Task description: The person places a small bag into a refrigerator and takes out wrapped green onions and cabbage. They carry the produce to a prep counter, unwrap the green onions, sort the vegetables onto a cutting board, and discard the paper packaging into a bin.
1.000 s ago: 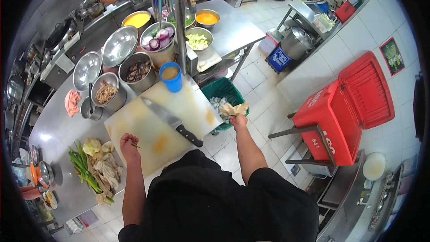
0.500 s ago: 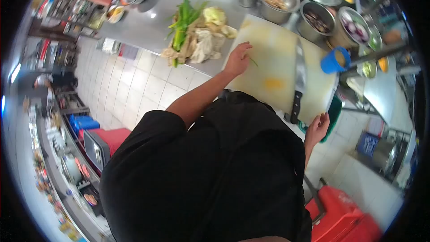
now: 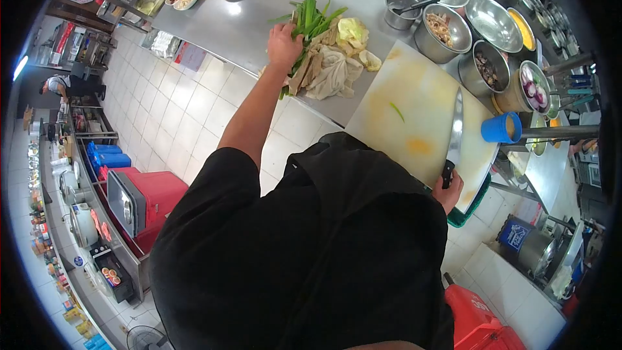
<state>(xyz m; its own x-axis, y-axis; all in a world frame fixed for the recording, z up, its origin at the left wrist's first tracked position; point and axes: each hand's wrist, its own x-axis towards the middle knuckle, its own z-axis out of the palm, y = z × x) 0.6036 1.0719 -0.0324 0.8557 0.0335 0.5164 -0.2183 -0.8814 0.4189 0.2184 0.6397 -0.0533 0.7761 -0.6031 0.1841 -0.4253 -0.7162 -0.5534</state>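
My left hand is on the bunch of long green leaves, its fingers curled over their left side; the fingertips are partly hidden. Beside the leaves lie a crumpled beige cloth and pale yellow-green cabbage-like leaves. My right hand is closed around the black handle of a large kitchen knife. Its blade lies flat on the white cutting board, pointing away from me. A small green strip rests on the board, left of an orange-yellow stain.
Metal pots of food, a bowl of purple onions and a blue cup stand along the board's far and right sides. A metal pan holds a dark-handled utensil. Another person is far left.
My left hand has moved left from the cutting board onto the green leaves. My right hand has gone from the board's near corner to the knife handle and closed on it.
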